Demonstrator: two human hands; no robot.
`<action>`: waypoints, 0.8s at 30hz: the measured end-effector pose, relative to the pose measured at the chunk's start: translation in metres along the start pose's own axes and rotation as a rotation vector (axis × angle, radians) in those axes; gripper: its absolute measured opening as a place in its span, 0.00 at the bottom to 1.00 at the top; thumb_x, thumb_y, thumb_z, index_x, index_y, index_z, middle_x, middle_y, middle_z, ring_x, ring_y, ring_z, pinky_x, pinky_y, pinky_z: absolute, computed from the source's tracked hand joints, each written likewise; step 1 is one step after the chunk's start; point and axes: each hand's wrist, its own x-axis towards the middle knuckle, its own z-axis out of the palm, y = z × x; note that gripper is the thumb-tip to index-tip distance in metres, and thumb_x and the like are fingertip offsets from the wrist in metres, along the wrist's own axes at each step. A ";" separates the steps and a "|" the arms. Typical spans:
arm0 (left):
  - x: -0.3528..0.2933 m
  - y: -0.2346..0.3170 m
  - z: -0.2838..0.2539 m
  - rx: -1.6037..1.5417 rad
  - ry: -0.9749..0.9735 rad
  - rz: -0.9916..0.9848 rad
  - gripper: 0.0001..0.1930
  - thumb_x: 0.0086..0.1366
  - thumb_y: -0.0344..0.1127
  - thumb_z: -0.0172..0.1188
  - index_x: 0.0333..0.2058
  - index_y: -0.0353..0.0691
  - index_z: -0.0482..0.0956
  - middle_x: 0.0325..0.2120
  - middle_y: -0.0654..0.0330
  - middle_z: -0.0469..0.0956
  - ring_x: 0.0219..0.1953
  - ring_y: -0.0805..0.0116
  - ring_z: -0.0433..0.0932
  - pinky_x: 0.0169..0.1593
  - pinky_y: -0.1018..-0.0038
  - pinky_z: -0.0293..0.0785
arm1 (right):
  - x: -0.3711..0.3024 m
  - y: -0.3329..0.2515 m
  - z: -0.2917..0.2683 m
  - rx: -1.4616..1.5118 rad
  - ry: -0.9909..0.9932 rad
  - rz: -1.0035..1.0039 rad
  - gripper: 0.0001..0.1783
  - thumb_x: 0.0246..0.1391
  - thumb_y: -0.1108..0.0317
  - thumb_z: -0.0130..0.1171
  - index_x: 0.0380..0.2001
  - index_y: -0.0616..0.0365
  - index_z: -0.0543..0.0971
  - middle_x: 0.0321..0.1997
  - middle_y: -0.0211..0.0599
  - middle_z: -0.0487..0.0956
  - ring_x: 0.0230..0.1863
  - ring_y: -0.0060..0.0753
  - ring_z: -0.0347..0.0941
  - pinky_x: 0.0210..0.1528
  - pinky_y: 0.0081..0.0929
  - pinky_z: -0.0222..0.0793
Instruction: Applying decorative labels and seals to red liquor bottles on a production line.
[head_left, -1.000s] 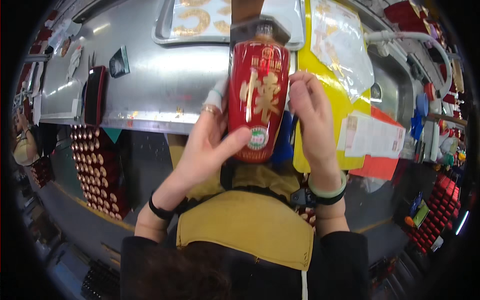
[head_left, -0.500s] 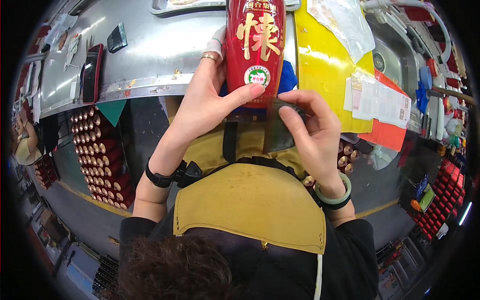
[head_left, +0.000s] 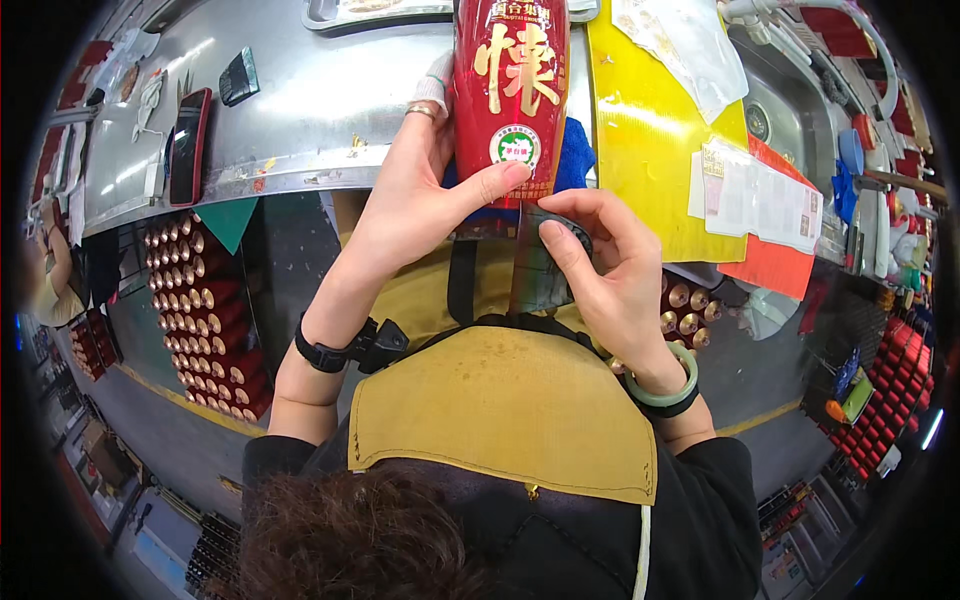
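Note:
A glossy red bottle with gold characters and a round white-green label lies on the bench edge, its lower end toward me. Wrapped round its left side is my left hand, with the thumb pressed on the surface below the label; a white finger cover and a ring show on that hand. My right hand pinches a dark, see-through flat piece between thumb and fingers. The upper end of this piece meets the bottle's lower part; whether it is a scraper or a film, I cannot tell. Blue cloth shows beneath the bottle.
On the metal bench lie a red-cased phone and a small dark piece. To the right are a yellow board, printed sheets and a sink. Rows of gold-ended red bottles stand below at left.
My right hand has shifted slightly left with the dark flat piece, which now stands more upright. My left hand and the bottle have hardly moved.

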 end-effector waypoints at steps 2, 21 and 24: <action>0.000 0.000 0.000 0.010 -0.002 -0.002 0.48 0.63 0.25 0.68 0.72 0.27 0.44 0.70 0.47 0.57 0.71 0.62 0.60 0.72 0.64 0.59 | 0.000 0.002 0.001 0.014 0.007 0.003 0.09 0.58 0.75 0.66 0.42 0.62 0.83 0.33 0.28 0.79 0.27 0.16 0.65 0.30 0.18 0.62; 0.002 -0.001 0.000 0.029 0.023 0.015 0.49 0.62 0.26 0.70 0.72 0.28 0.44 0.66 0.50 0.62 0.66 0.65 0.66 0.69 0.65 0.65 | 0.003 0.003 0.004 -0.003 0.010 -0.040 0.09 0.58 0.77 0.65 0.42 0.64 0.82 0.37 0.35 0.81 0.34 0.23 0.76 0.39 0.21 0.71; 0.002 0.007 -0.004 0.019 -0.011 -0.057 0.46 0.65 0.28 0.68 0.72 0.27 0.45 0.67 0.49 0.61 0.67 0.65 0.64 0.70 0.65 0.63 | 0.012 -0.005 -0.005 0.044 -0.012 -0.010 0.07 0.61 0.78 0.61 0.43 0.64 0.81 0.38 0.34 0.81 0.39 0.22 0.76 0.43 0.21 0.71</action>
